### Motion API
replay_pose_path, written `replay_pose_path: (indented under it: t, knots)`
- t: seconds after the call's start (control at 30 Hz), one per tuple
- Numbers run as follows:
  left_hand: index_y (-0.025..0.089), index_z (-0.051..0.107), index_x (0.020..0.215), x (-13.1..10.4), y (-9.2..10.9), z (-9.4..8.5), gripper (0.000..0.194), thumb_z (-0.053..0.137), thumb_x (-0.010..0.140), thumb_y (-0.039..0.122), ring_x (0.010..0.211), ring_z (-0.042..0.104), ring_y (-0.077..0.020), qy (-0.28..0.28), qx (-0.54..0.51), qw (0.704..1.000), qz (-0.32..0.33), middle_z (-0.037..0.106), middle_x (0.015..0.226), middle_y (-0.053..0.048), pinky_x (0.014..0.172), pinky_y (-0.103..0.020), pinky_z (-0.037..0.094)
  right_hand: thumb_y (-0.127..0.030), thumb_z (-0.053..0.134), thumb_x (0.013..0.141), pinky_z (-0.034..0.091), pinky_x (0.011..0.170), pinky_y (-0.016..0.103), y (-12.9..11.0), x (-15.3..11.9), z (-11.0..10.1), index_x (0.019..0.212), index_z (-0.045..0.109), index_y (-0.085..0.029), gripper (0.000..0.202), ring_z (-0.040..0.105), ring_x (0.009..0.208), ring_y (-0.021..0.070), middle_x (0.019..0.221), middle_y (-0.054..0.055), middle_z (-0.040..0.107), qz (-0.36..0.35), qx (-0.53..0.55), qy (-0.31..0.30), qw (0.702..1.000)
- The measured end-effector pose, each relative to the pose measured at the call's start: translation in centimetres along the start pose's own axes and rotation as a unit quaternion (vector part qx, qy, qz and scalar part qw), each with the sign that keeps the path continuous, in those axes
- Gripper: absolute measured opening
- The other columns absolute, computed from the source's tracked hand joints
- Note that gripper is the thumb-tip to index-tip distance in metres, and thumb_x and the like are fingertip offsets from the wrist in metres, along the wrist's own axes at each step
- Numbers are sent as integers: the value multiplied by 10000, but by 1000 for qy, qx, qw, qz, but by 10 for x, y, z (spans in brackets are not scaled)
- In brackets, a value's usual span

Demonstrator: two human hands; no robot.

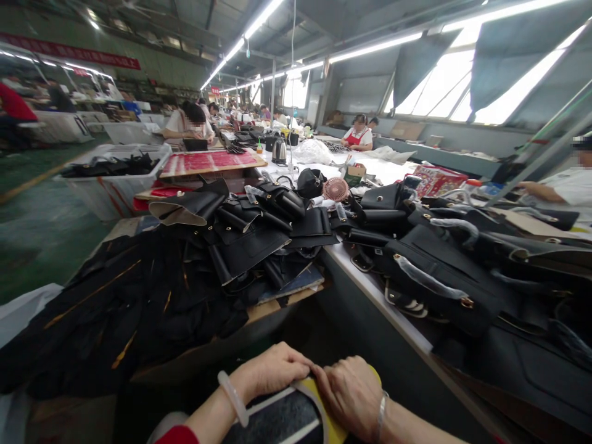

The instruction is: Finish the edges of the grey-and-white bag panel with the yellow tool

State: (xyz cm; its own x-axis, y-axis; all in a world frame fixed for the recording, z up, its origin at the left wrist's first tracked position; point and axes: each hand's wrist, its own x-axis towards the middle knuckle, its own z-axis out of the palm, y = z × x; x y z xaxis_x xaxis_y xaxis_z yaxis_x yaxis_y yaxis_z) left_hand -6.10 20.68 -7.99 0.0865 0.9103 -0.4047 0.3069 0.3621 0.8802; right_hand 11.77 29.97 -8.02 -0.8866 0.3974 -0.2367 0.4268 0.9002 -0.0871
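Observation:
Low in the view, my left hand [277, 368] and my right hand [350, 391] meet at the top edge of a black piece with a pale rim [282, 414]. Both are closed, with thumbs and fingertips pinched together on that edge. Yellow material [314, 390] shows along the rim and under my right hand. The lower part of the piece runs out of the picture, so its full shape is hidden. A pale bangle circles my left wrist and a silver one my right.
Black bag parts [252, 243] are heaped ahead on a board. Black cloth with gold zips [115, 308] hangs over the left side. Black bags with wrapped handles [435, 271] cover the table on the right. A pink fan [335, 189] and a kettle [279, 150] stand farther back; other people work beyond.

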Motion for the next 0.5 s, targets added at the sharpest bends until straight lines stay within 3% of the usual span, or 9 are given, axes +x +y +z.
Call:
replay_pose_path:
  t: [0.13,0.23,0.33,0.4,0.43,0.5]
  knots:
    - [204,807,995,0,2,4,403,466,784,242,537,275,-114,5,-9,1000,-4,384,519,53,523,-261,238,-418,107,1017,234,557,338,0,-1,4,623,626,-169,697,665,569,234,659,172,718,22,71,-3,997]
    - [207,795,1039,-1,3,4,412,471,788,257,581,379,-124,14,-9,1000,-12,533,590,37,555,-250,307,-545,50,979,278,588,343,3,-5,11,544,447,-188,689,574,534,196,559,102,622,53,177,-10,983]
    - [206,769,1110,-1,3,3,430,485,801,301,663,514,-159,15,0,1000,-26,706,777,-11,616,-261,399,-696,-74,908,296,528,302,10,-15,21,546,315,-217,715,438,472,150,476,19,420,113,314,-41,942]
    - [217,755,1142,-1,3,2,441,486,806,311,701,566,-181,16,11,999,-33,747,853,-30,652,-278,438,-729,-177,853,282,467,274,15,-21,26,616,365,-236,770,360,447,137,488,-19,335,160,419,-69,891]
    - [223,751,1153,-2,3,1,443,485,810,313,725,589,-190,17,17,999,-36,757,878,-32,678,-286,455,-752,-188,831,278,452,262,16,-23,28,688,417,-237,808,322,443,130,507,-38,316,172,494,-78,849]
    - [230,743,1167,-2,4,0,444,488,814,312,789,628,-207,22,25,999,-40,771,928,-32,740,-300,482,-862,-75,787,299,455,244,17,-24,29,883,484,-239,843,271,459,113,565,-69,313,162,663,-90,725]
